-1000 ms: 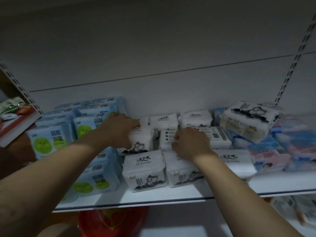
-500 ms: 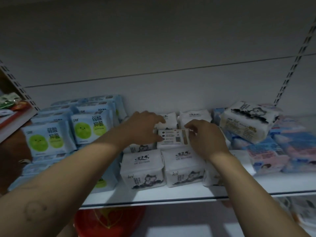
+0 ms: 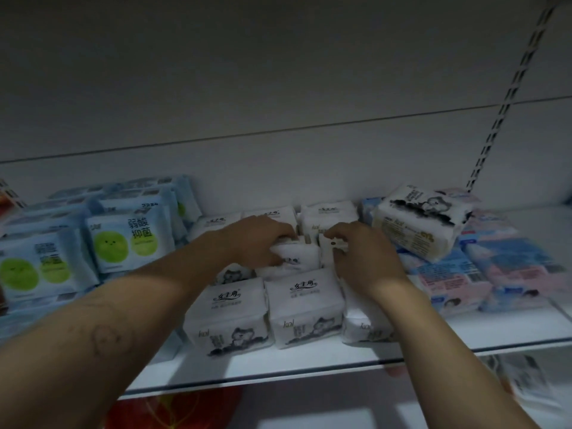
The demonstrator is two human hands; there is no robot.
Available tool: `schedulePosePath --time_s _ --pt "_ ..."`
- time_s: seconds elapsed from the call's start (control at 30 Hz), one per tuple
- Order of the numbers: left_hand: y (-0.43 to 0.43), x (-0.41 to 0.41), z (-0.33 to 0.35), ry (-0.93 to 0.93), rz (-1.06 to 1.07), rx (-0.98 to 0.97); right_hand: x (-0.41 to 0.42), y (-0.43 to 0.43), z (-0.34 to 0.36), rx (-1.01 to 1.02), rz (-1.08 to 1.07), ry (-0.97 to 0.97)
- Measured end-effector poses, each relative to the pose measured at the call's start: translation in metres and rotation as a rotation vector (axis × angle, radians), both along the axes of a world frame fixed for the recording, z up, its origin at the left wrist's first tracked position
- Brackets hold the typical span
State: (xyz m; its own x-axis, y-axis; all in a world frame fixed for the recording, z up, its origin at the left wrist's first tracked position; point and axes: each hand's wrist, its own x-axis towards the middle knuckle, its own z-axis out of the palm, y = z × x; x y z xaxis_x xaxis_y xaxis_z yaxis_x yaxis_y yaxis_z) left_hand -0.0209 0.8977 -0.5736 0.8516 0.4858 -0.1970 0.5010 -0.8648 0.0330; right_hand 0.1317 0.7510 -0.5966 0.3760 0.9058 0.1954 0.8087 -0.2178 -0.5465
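- Two hands hold one white tissue pack (image 3: 298,258): the left hand (image 3: 258,239) curls over its top, and the right hand (image 3: 366,255) pinches its right end.
- The pack lies mid-shelf (image 3: 309,363), just behind the front packs (image 3: 229,308).

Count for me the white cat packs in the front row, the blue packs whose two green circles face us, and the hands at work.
White cat packs, front row: 3
Blue packs with green circles facing us: 2
Hands, each gripping a white pack behind that row: 2
Total: 7
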Motion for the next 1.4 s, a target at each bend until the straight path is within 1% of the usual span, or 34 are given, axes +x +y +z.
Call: schedulePosePath --time_s 0.13,0.2,0.27,0.33,0.37,0.4,0.47,0.5,0.53,0.63,0.7,0.73,0.77,0.8,0.87,0.9,0.93,1.0,1.03,1.1,1.17,1.3,1.37,1.4 --pt "0.007 -0.008 0.021 -0.218 0.085 -0.185 0.001 0.001 0.0 0.161 -0.021 0.105" --pt "0.009 -0.014 0.037 -0.333 0.198 -0.326 -0.003 0.0 0.002 0.284 -0.004 0.231" --pt "0.007 -0.021 0.05 -0.484 0.354 -0.625 -0.008 -0.001 0.008 0.361 0.024 0.452" --pt "0.004 -0.028 0.058 -0.621 0.443 -0.933 -0.013 0.0 0.014 0.352 0.038 0.672" --pt "0.001 -0.031 0.059 -0.659 0.467 -1.042 -0.016 0.0 0.017 0.331 0.047 0.774" --pt "-0.002 -0.034 0.06 -0.674 0.484 -1.12 -0.019 0.0 0.019 0.314 0.071 0.881" --pt "-0.008 -0.038 0.059 -0.66 0.491 -1.174 -0.021 0.001 0.021 0.306 0.145 1.118" --pt "-0.009 -0.038 0.058 -0.654 0.484 -1.154 -0.023 0.001 0.023 0.313 0.179 1.197" --pt "-0.01 -0.038 0.057 -0.66 0.478 -1.094 -0.024 0.0 0.025 0.323 0.179 1.221" --pt "-0.013 -0.036 0.057 -0.675 0.435 -0.843 -0.027 0.004 0.023 0.335 0.098 1.214" --pt "-0.02 -0.031 0.06 -0.602 0.337 -0.653 -0.029 0.006 0.023 0.336 0.094 1.221" --pt "-0.021 -0.029 0.058 -0.566 0.294 -0.547 -0.028 0.006 0.023 0.334 0.09 1.194" --pt "-0.021 -0.027 0.056 -0.555 0.271 -0.451 -0.026 0.006 0.023 0.323 0.079 1.117" --pt "-0.021 -0.024 0.053 -0.564 0.269 -0.384 -0.022 0.005 0.023 0.299 0.049 0.976" --pt "-0.023 -0.021 0.046 -0.57 0.275 -0.315 -0.011 0.001 0.023 0.224 -0.063 0.573" --pt "-0.022 -0.021 0.04 -0.524 0.274 -0.255 -0.007 -0.001 0.022 0.179 -0.116 0.385" --pt "-0.022 -0.021 0.033 -0.447 0.257 -0.163 -0.004 -0.003 0.02 0.134 -0.152 0.255" --pt "-0.019 -0.02 0.018 -0.302 0.208 -0.011 -0.004 -0.007 0.016 0.041 -0.172 0.121" --pt "-0.019 -0.019 0.011 -0.252 0.198 0.014 -0.004 -0.009 0.015 0.004 -0.171 0.08" --pt "-0.018 -0.017 -0.001 -0.155 0.192 0.072 -0.002 -0.014 0.016 -0.013 -0.17 0.03" --pt "-0.018 -0.016 -0.011 -0.058 0.18 0.163 0.002 -0.017 0.02 0.014 -0.18 0.0" --pt "-0.016 -0.012 -0.008 0.087 0.224 0.142 0.006 -0.027 0.024 0.108 -0.229 0.066" --pt "-0.018 -0.002 0.004 0.073 0.217 0.156 0.008 -0.031 0.025 0.166 -0.239 0.129" --pt "-0.02 0.006 0.009 0.015 0.186 0.167 0.01 -0.032 0.026 0.175 -0.241 0.136"
